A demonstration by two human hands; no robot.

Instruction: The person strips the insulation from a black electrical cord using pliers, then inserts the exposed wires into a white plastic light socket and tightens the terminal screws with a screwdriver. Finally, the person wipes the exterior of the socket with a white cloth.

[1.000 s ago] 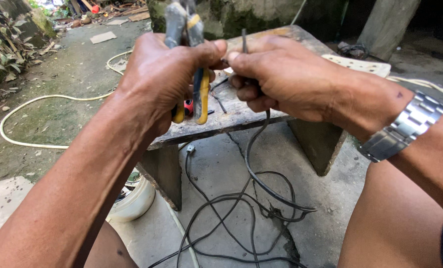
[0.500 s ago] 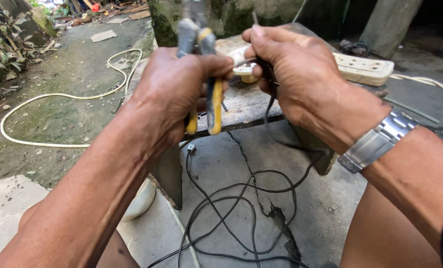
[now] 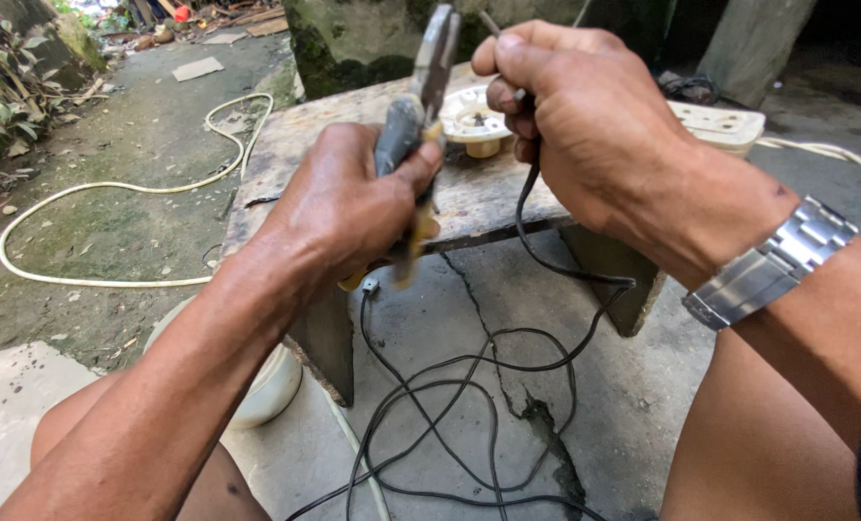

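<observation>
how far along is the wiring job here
Done: nothing clearly finished; the socket lies open on the bench. In hand: left hand grips pliers, right hand pinches the black cable end. Left: the cable isn't yet joined to the socket.

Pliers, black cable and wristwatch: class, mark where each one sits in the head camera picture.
pliers (image 3: pixel 406 125), head view, on the grey upper body above the left hand's grip.
black cable (image 3: pixel 525 207), head view, on the strand hanging below the right hand.
wristwatch (image 3: pixel 768 265), head view, on the metal band.
</observation>
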